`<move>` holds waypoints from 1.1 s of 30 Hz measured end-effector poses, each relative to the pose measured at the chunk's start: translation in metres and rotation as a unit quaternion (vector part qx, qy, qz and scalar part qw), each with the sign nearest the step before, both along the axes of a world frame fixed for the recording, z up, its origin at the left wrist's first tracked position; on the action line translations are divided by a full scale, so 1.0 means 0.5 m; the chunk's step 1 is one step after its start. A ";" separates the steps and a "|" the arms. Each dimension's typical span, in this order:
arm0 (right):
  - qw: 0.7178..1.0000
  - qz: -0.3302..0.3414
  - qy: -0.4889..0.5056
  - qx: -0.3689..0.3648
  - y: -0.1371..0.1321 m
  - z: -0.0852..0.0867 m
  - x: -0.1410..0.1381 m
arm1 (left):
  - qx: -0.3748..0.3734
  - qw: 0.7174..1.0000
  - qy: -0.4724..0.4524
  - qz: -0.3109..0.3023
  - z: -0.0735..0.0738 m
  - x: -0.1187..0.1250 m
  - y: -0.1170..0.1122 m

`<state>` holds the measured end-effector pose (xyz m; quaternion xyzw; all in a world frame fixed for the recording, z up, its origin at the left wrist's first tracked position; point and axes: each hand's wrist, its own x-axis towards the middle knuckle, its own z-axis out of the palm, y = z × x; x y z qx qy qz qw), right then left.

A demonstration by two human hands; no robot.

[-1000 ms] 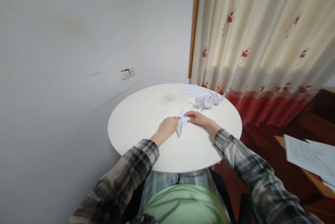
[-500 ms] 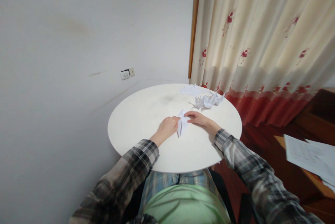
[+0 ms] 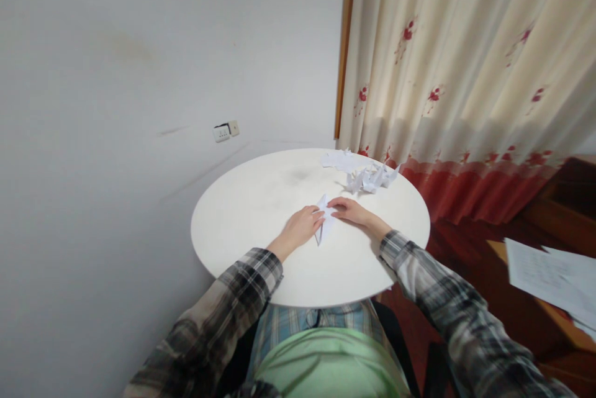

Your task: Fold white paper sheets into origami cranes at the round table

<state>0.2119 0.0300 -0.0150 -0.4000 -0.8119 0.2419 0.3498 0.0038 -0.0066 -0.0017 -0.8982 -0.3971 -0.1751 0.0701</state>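
Note:
A white folded paper, a narrow diamond shape with a crease down its length, lies on the round white table. My left hand holds its left side, the fingers bent over onto the paper's middle. From the right, my right hand pinches the paper's upper right edge between curved thumb and fingers. The two hands' fingertips are close together, and part of the paper is hidden under them.
Several crumpled-looking folded paper pieces sit at the table's back right, with flat paper sheets behind them. Written sheets rest on wooden furniture at the right. A wall stands on the left, a curtain behind.
My left hand's fingers have shifted slightly to the right and spread further across the paper. My right hand and the paper stay nearly where they were.

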 end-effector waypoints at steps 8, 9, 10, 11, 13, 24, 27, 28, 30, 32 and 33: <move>0.994 -0.080 -0.032 0.064 -0.031 0.015 -0.021 | -0.024 0.999 -0.005 -0.029 -0.005 -0.001 0.004; 0.994 -0.078 -0.035 0.072 -0.037 0.017 -0.026 | -0.027 0.999 -0.007 -0.031 -0.004 0.000 0.003; 0.994 -0.072 -0.038 0.078 -0.042 0.019 -0.031 | -0.029 0.999 -0.009 -0.034 -0.003 0.000 0.002; 0.994 -0.057 -0.043 0.083 -0.046 0.020 -0.036 | -0.031 0.999 -0.010 -0.036 -0.002 0.001 0.001; 0.993 -0.004 -0.063 0.097 -0.053 0.020 -0.046 | -0.033 0.999 -0.010 -0.043 0.001 0.002 0.000; 0.991 0.007 -0.108 0.077 -0.037 0.000 -0.048 | -0.046 0.997 -0.022 -0.051 0.012 0.004 -0.002; 0.990 -0.014 -0.124 0.071 -0.035 -0.003 -0.045 | -0.060 0.997 -0.030 -0.049 0.016 0.004 -0.003; 0.989 -0.022 -0.129 0.068 -0.035 -0.004 -0.044 | -0.063 0.996 -0.034 -0.047 0.016 0.004 -0.003; 0.988 -0.039 -0.139 0.058 -0.035 -0.006 -0.043 | -0.067 0.996 -0.040 -0.043 0.016 0.003 -0.003; 0.986 -0.057 -0.147 0.047 -0.036 -0.006 -0.041 | -0.068 0.996 -0.041 -0.045 0.014 0.002 -0.002; 0.986 -0.065 -0.150 0.042 -0.036 -0.006 -0.040 | -0.067 0.996 -0.041 -0.046 0.012 0.001 -0.001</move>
